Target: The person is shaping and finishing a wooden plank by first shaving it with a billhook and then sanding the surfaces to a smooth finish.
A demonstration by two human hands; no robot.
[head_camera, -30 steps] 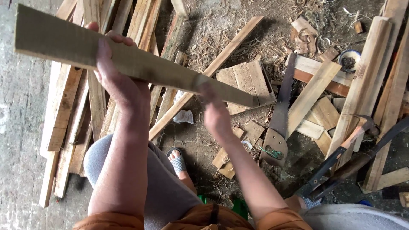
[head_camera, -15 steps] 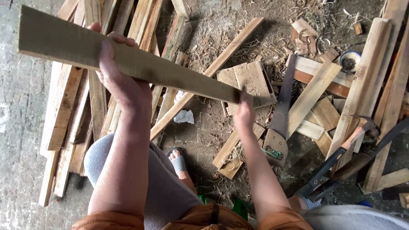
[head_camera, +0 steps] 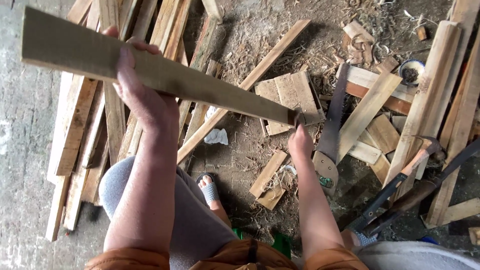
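We are looking down at a dirt floor (head_camera: 250, 145) littered with sawdust, where a heap of rough wooden slats (head_camera: 95, 130) is lying to our left and thicker planks (head_camera: 435, 100) are leaning at the right. Above all this we are holding a long, flat wooden board (head_camera: 165, 80) in the air, slanting from the upper left down toward the middle. Our left hand (head_camera: 140, 90) is gripping it near its middle, the fingers (head_camera: 131, 46) curling over its top edge and closing firmly around it. Our right hand (head_camera: 300, 140) is meeting the board's narrow lower end from below, the fingers pinching that tip, though we cannot tell just how tightly. On the floor just beside the right hand a handsaw (head_camera: 330, 130) is lying with its blade pointing away from us. Further right a hammer (head_camera: 400, 180) with a dark handle is resting across the planks. A small square panel of joined boards (head_camera: 287, 97) is lying beyond the board's tip, short offcuts (head_camera: 269, 180) are sitting near our sandalled foot (head_camera: 210, 190), and a small round tin (head_camera: 411, 72) is standing at the far right
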